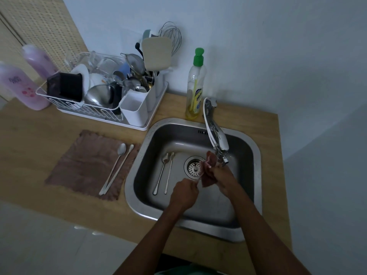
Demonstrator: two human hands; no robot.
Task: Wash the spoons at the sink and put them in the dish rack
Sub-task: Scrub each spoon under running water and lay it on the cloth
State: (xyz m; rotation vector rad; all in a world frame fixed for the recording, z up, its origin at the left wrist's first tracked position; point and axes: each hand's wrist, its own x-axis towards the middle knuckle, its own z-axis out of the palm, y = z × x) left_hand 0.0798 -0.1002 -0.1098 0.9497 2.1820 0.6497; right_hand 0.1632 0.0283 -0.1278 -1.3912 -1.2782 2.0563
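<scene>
Left grip [184, 193]: clamped on a spoon [199, 176], centre of my frame.
Right grip [220, 173]: clamped on a cloth [207, 171], under the tap [216, 139].
Sink [256, 155]: I see two spoons [162, 173] inside.

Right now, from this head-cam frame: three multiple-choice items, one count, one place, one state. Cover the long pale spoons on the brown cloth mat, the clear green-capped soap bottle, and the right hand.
1. Long pale spoons on the brown cloth mat: A one; B two; C four.
2. The clear green-capped soap bottle stands: A on the wooden worktop behind the steel sink, by the chrome tap; B on the mat; C in the sink.
3. The right hand: A lies flat on the worktop; B holds the bottle; C grips a reddish cloth under the tap.

Key: B, two lie side by side on the mat. A, its base sits on the wood next to the tap's foot. C, the fingers curl round the cloth below the spout.
</scene>
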